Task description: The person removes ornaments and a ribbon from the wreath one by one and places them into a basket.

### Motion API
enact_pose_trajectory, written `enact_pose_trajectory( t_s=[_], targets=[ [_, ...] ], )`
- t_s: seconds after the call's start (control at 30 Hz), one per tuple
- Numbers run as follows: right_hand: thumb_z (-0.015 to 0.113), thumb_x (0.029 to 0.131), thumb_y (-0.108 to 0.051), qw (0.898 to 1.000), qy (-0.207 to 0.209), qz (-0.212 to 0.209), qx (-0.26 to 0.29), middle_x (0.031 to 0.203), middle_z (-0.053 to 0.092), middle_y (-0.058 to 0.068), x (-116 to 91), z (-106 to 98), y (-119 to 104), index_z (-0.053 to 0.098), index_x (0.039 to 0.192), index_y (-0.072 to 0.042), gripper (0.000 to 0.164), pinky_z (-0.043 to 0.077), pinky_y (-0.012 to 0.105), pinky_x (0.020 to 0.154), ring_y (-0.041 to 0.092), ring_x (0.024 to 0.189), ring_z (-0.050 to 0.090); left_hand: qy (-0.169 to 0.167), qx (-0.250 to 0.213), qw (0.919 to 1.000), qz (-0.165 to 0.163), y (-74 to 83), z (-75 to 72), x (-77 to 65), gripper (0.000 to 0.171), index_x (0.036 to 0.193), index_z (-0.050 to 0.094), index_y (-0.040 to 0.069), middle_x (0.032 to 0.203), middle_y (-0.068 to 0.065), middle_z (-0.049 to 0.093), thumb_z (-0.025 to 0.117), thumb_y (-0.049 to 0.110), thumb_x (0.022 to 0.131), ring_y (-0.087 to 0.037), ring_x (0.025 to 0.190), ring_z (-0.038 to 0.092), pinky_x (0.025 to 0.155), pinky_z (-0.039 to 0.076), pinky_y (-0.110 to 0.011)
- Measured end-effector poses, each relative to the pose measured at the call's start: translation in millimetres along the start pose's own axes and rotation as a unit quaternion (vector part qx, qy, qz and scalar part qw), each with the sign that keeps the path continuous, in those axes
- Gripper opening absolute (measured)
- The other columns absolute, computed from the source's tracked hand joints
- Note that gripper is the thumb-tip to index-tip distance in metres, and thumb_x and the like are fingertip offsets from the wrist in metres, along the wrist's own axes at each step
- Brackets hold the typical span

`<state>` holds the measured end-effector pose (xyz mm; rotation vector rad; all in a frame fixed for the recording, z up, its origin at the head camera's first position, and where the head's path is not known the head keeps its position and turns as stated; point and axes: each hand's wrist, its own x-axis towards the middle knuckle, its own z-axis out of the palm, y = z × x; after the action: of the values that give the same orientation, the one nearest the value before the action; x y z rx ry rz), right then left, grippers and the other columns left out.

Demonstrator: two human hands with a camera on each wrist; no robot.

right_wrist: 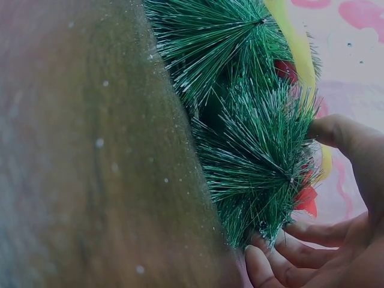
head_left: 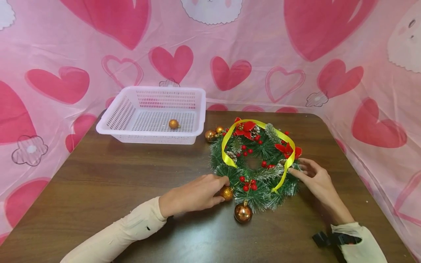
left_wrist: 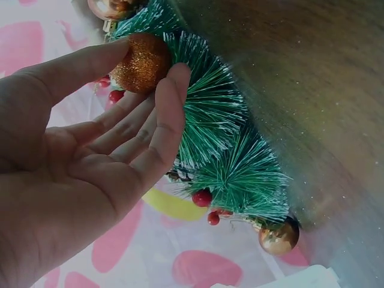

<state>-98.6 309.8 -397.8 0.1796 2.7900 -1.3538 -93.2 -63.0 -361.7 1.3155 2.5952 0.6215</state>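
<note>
A green Christmas wreath (head_left: 260, 199) lies on the table, dressed with red berries, red flowers, pine cones and a yellow ribbon (head_left: 227, 157). At its near left edge my left hand (head_left: 200, 193) holds a glittery gold bauble (head_left: 227, 193) between thumb and fingers, which the left wrist view shows close up. A shiny copper bauble (head_left: 243, 213) hangs off the wreath's front. My right hand (head_left: 317, 182) grips the wreath's right edge, thumb on top near the ribbon and fingers around the outer needles (right_wrist: 258, 174).
A white plastic basket (head_left: 154, 137) stands at the back left with one glittery gold bauble (head_left: 173, 124) inside. Two more baubles, one of them shiny copper (head_left: 210, 136), sit at the wreath's far left, near the basket. Behind the brown table (head_left: 108, 182) hangs a pink heart-patterned cloth (head_left: 184, 33).
</note>
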Motion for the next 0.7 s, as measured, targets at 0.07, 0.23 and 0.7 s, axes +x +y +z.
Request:
enact_pose_trajectory(
  t_s=[0.07,0.23,0.7],
  targets=[
    [0.064,0.093,-0.051,1.000,-0.001,0.001,-0.001,0.140,0.051,0.027,-0.1,0.0,0.2,0.040,0.149,-0.009,0.074,0.042,0.059,0.094,0.040,0.122,0.051,0.001,0.001,1.0000,0.004,0.3,-0.9,-0.5,0.031,0.114,0.062,0.002,0.096,-0.005,0.069,0.074,0.016,0.090,-0.005,0.072,0.056,0.062,0.048,-0.015],
    [0.065,0.093,-0.051,1.000,0.000,-0.002,-0.006,0.140,0.052,0.027,-0.1,0.6,1.3,0.041,0.149,-0.009,0.074,0.042,0.057,0.094,0.039,0.121,0.052,0.005,0.014,0.9999,0.010,2.1,-4.1,-3.1,0.033,0.120,0.064,0.005,0.104,-0.004,0.066,0.073,0.018,0.091,-0.006,0.075,0.056,0.065,0.047,-0.015],
    [0.065,0.093,-0.051,1.000,-0.001,0.000,-0.003,0.141,0.050,0.027,0.2,-0.6,0.9,0.039,0.150,-0.009,0.076,0.041,0.059,0.095,0.040,0.122,0.051,0.045,0.022,0.9983,0.030,4.6,-11.9,-5.1,0.037,0.128,0.063,0.012,0.105,0.001,0.055,0.071,0.020,0.092,-0.006,0.077,0.050,0.065,0.046,-0.014]
  ],
)
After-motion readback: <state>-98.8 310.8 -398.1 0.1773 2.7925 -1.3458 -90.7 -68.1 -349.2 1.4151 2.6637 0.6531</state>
